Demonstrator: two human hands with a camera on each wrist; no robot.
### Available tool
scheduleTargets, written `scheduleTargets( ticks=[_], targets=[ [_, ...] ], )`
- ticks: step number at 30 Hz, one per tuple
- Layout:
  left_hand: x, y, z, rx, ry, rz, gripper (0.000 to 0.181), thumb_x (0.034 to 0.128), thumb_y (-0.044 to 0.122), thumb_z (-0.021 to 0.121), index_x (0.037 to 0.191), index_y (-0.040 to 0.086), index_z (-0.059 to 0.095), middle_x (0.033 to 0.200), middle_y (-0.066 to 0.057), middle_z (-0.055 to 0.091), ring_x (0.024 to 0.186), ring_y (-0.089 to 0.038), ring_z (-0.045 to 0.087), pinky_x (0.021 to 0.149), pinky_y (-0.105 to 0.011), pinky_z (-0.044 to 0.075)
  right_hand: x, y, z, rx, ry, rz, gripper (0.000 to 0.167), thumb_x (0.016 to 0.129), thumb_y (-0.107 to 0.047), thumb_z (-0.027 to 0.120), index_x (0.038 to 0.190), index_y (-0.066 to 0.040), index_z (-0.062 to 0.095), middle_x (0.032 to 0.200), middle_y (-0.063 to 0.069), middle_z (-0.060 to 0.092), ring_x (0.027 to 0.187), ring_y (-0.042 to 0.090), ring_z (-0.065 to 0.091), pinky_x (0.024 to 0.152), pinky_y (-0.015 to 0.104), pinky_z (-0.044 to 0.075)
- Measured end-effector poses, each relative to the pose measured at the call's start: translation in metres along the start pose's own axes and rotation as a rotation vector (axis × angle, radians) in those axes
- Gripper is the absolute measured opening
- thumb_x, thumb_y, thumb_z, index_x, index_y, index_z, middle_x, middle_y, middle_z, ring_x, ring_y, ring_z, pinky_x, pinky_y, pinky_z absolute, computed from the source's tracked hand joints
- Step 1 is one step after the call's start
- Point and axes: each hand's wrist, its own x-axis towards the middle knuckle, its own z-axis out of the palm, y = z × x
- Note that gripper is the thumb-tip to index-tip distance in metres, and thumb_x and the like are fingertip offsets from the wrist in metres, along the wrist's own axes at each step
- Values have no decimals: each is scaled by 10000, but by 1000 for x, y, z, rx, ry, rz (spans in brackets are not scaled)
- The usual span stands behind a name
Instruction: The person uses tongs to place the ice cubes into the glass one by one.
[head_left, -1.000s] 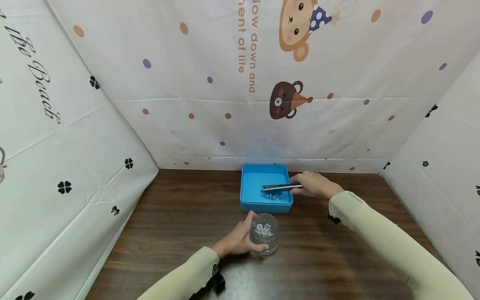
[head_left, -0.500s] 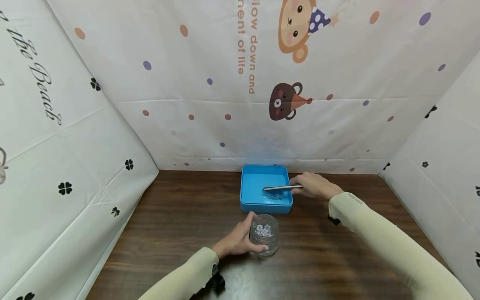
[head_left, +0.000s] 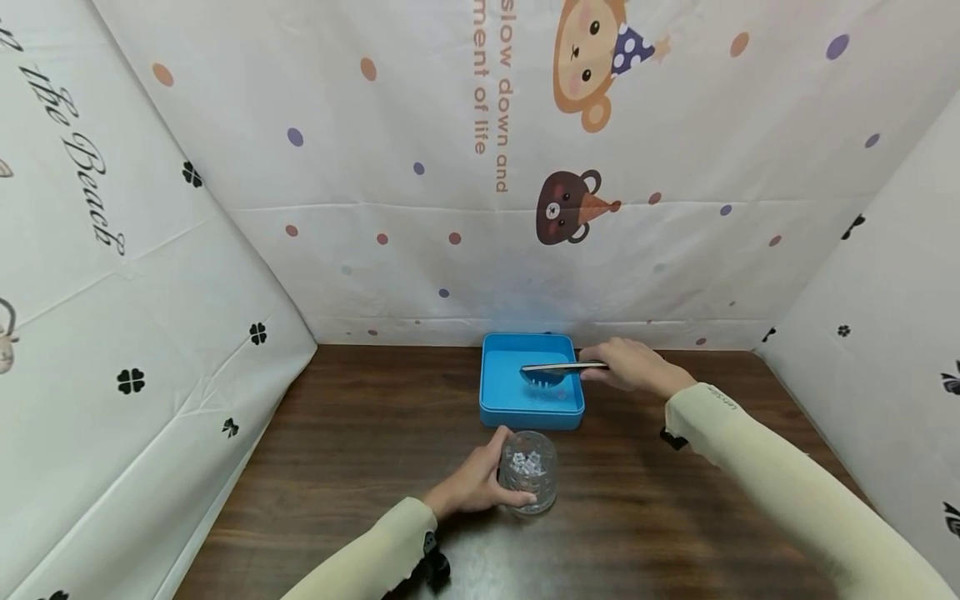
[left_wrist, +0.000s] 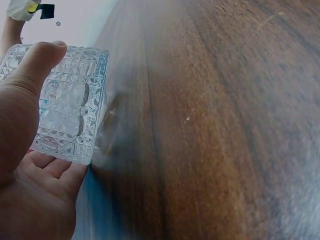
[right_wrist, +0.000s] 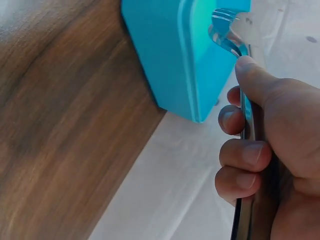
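Observation:
My left hand (head_left: 476,481) grips a clear cut-glass tumbler (head_left: 528,472) standing on the table, thumb on the near side and fingers behind it. Small clear, ice-like pieces (head_left: 527,463) lie inside the glass. In the left wrist view the patterned glass wall (left_wrist: 65,102) shows between thumb and fingers. My right hand (head_left: 628,365) holds metal tongs (head_left: 551,367) over the blue box (head_left: 531,419). Their toothed ends (right_wrist: 222,25) are above the box floor in the right wrist view. Whether anything sits between the tong ends is too small to tell.
The brown wooden table (head_left: 375,433) carries the box near its back edge, close to the printed white backdrop (head_left: 360,275). White cloth walls stand at left (head_left: 180,333) and right (head_left: 877,350).
The tongs have risen slightly and tilted, so their toothed ends now point down over the box. My left hand and the glass have stayed in place.

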Motion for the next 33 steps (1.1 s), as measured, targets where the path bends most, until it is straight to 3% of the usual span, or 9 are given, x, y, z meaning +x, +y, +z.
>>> scheduleTargets(
  ticks=[4, 7, 10, 14, 16, 18, 21, 25, 33],
  targets=[
    [-1, 0, 0, -2, -4, -6, 707, 846, 401, 853, 1324, 141, 402, 1244, -24, 614, 1059, -78, 628, 897, -290, 536, -4, -3, -6, -14, 56, -17, 88, 1007, -240, 686, 959, -166, 680, 693, -65, 529, 586, 81, 491, 574, 316, 422],
    [-1, 0, 0, -13, -5, -6, 705, 845, 397, 854, 1324, 141, 405, 1248, -29, 615, 1064, -82, 630, 895, -292, 538, -9, -6, -9, -44, 96, -2, 180, 1010, -265, 681, 1115, -129, 734, 845, -25, 689, 676, 110, 618, 644, 383, 532],
    [-1, -1, 0, -23, -4, -9, 697, 842, 396, 857, 1315, 149, 409, 1245, -22, 619, 1063, -81, 630, 896, -291, 537, -14, -7, -12, -79, 147, 14, 297, 998, -280, 697, 1231, -98, 727, 988, 30, 745, 775, 152, 687, 722, 441, 575],
    [-1, -2, 1, -28, -4, -8, 689, 842, 398, 857, 1306, 153, 410, 1234, -15, 626, 1058, -76, 632, 896, -285, 535, -18, -6, -15, -101, 191, 4, 154, 998, -294, 696, 996, -140, 699, 737, -44, 610, 618, 108, 562, 593, 351, 486],
    [-1, -2, 1, -34, -7, -3, 685, 844, 392, 856, 1304, 152, 409, 1229, -18, 630, 1054, -79, 637, 894, -285, 536, -20, -6, -17, -102, 197, 3, 179, 1003, -303, 688, 892, -178, 623, 645, -70, 472, 556, 86, 454, 554, 316, 397],
    [-1, -2, 0, -39, -10, 3, 679, 846, 386, 854, 1304, 153, 410, 1231, -18, 630, 1054, -79, 637, 894, -285, 536, -21, -5, -18, -104, 204, 5, 193, 1006, -310, 684, 884, -180, 608, 627, -68, 440, 539, 82, 422, 546, 312, 378],
    [0, -1, -1, -44, -13, 5, 675, 849, 382, 852, 1305, 156, 410, 1234, -18, 630, 1056, -80, 637, 896, -287, 535, -23, -6, -19, -113, 211, 18, 173, 1001, -316, 689, 996, -144, 682, 670, -59, 530, 566, 71, 480, 559, 333, 435],
    [-1, -1, -2, -47, -20, -1, 676, 852, 384, 849, 1312, 160, 408, 1247, -14, 626, 1065, -78, 636, 898, -289, 535, -25, -6, -19, -118, 214, 31, 270, 994, -318, 699, 1153, -100, 717, 757, -38, 637, 616, 80, 563, 586, 361, 497],
    [-1, -1, -2, -32, -18, 4, 681, 849, 389, 851, 1331, 191, 412, 1251, -11, 631, 1064, -78, 638, 906, -295, 535, -28, -6, -17, -118, 217, 31, 393, 995, -308, 695, 1290, -47, 694, 968, 84, 751, 749, 190, 701, 698, 461, 583]
  ],
)
